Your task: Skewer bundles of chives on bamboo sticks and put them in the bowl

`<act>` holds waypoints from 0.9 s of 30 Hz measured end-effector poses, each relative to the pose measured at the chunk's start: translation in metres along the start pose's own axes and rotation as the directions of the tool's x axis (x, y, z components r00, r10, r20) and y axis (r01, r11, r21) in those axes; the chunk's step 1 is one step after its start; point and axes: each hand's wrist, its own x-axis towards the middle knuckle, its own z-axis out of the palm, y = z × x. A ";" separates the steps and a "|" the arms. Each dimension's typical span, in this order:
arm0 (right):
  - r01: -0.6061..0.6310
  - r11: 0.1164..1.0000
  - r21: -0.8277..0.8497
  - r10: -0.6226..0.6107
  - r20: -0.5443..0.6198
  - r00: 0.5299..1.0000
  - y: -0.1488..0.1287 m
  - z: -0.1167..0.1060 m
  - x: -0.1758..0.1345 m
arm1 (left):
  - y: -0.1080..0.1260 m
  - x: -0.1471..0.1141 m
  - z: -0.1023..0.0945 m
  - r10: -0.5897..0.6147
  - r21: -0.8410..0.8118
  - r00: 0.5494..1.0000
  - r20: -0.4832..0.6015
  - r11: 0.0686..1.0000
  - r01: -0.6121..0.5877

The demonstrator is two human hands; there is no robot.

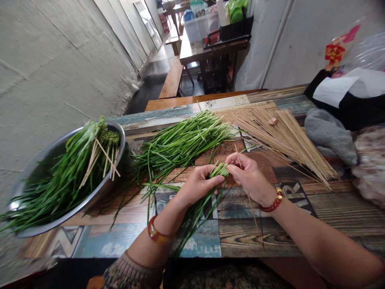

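Garlic chives in a small bunch (201, 212) are gripped in my left hand (197, 186), their pale cut ends up and the green leaves trailing toward the table's near edge. My right hand (251, 178) pinches a thin bamboo skewer (253, 214) at those pale ends, its fingers touching the bunch. Just beyond my hands lies a loose heap of chives (183, 140). Bamboo skewers (296, 140) are fanned out at the right, with a small brownish piece (273, 121) on top. Skewered chive bunches (80, 160) fill a metal basin (122, 138) at the left.
A grey cloth-like bundle (329, 134) and a clear bag of pale lumps (371, 160) sit at the table's right end. Behind them is a black item (323, 90) with white paper. A bench (172, 78) and another table (187, 54) stand beyond. A wall (60, 68) rises at left.
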 end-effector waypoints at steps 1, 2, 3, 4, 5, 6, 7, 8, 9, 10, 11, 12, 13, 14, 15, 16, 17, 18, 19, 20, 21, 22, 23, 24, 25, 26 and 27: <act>-0.028 0.998 0.050 0.028 -0.002 1.000 0.000 0.001 -0.001 | 0.001 0.000 0.000 0.001 -0.002 1.000 0.001 1.000 -0.001; -0.055 0.993 0.102 0.056 -0.004 0.998 0.000 0.003 -0.001 | 0.001 0.001 0.001 0.002 -0.006 1.000 -0.002 1.000 -0.002; -0.078 0.985 0.152 0.080 -0.005 0.997 0.000 0.004 -0.002 | 0.001 0.001 0.001 0.003 -0.012 1.000 -0.009 1.000 -0.003; -0.095 0.976 0.198 0.098 -0.006 0.995 0.000 0.005 -0.002 | 0.001 0.002 0.002 0.002 -0.022 1.000 -0.017 1.000 -0.002; -0.111 0.965 0.239 0.115 -0.003 0.993 0.000 0.006 -0.002 | 0.001 0.002 0.002 -0.002 -0.034 1.000 -0.021 0.999 0.001; -0.127 0.953 0.277 0.131 0.002 0.991 0.000 0.006 -0.002 | 0.001 0.003 0.002 -0.006 -0.048 1.000 -0.024 0.999 0.005; -0.141 0.940 0.312 0.147 0.005 0.989 -0.001 0.006 -0.001 | 0.000 0.003 0.002 -0.012 -0.061 1.000 -0.025 0.998 0.011; -0.151 0.926 0.345 0.160 0.001 0.987 -0.002 0.005 0.000 | 0.000 0.004 0.002 -0.018 -0.070 0.999 -0.028 0.997 0.016; -0.154 0.913 0.377 0.169 -0.009 0.986 -0.002 0.003 0.001 | -0.001 0.004 0.002 -0.021 -0.076 0.999 -0.031 0.997 0.019; -0.146 0.903 0.403 0.171 -0.027 0.985 -0.004 0.001 0.003 | -0.002 0.005 0.001 -0.023 -0.083 0.999 -0.035 0.996 0.020; -0.128 0.900 0.418 0.165 -0.053 0.985 -0.004 -0.002 0.005 | -0.002 0.005 0.001 -0.024 -0.093 0.999 -0.038 0.995 0.020; -0.103 0.903 0.418 0.152 -0.086 0.985 -0.005 -0.004 0.007 | -0.003 0.005 0.000 -0.024 -0.108 0.999 -0.039 0.994 0.019; -0.080 0.911 0.405 0.138 -0.115 0.984 -0.005 -0.006 0.008 | -0.003 0.005 -0.001 -0.022 -0.127 0.999 -0.035 0.992 0.017; -0.068 0.922 0.381 0.128 -0.134 0.983 -0.005 -0.008 0.009 | -0.003 0.005 -0.003 -0.017 -0.150 0.999 -0.031 0.989 0.013; -0.070 0.933 0.352 0.125 -0.136 0.983 -0.004 -0.009 0.010 | -0.004 0.005 -0.004 -0.012 -0.172 1.000 -0.027 0.985 0.008; -0.085 0.943 0.321 0.130 -0.121 0.984 -0.002 -0.009 0.011 | -0.004 0.005 -0.005 -0.008 -0.191 1.000 -0.026 0.982 0.003; -0.108 0.951 0.289 0.141 -0.094 0.986 -0.001 -0.009 0.010 | -0.004 0.005 -0.006 -0.004 -0.208 1.000 -0.026 0.978 -0.002; -0.130 0.958 0.257 0.151 -0.062 0.987 0.001 -0.008 0.010 | -0.005 0.005 -0.007 0.000 -0.225 1.000 -0.028 0.974 -0.006; -0.141 0.965 0.219 0.152 -0.032 0.988 0.003 -0.007 0.009 | -0.005 0.005 -0.007 0.003 -0.241 1.000 -0.029 0.971 -0.010; -0.137 0.974 0.179 0.141 -0.009 0.990 0.005 -0.005 0.008 | -0.005 0.004 -0.007 0.005 -0.253 1.000 -0.028 0.967 -0.012; -0.120 0.983 0.139 0.120 0.009 0.993 0.006 -0.004 0.007 | -0.006 0.004 -0.007 0.009 -0.261 1.000 -0.026 0.965 -0.015; -0.095 0.990 0.101 0.093 0.020 0.995 0.007 -0.003 0.006 | -0.006 0.004 -0.007 0.014 -0.266 1.000 -0.022 0.964 -0.019; -0.066 0.996 0.063 0.064 0.025 0.998 0.008 -0.003 0.005 | -0.006 0.004 -0.007 0.018 -0.269 1.000 -0.017 0.963 -0.022; -0.038 0.999 0.026 0.037 0.027 0.999 0.009 -0.003 0.005 | -0.006 0.004 -0.006 0.020 -0.272 1.000 -0.011 0.962 -0.023; -0.015 1.000 -0.008 0.015 0.023 1.000 0.010 -0.003 0.005 | -0.006 0.004 -0.006 0.021 -0.277 1.000 -0.007 0.961 -0.022; 0.002 0.999 -0.040 -0.001 0.015 1.000 0.011 -0.004 0.005 | -0.006 0.004 -0.006 0.020 -0.283 1.000 -0.006 0.959 -0.020; 0.015 0.998 -0.069 -0.015 0.002 1.000 0.011 -0.005 0.005 | -0.006 0.004 -0.005 0.016 -0.292 1.000 -0.004 0.956 -0.017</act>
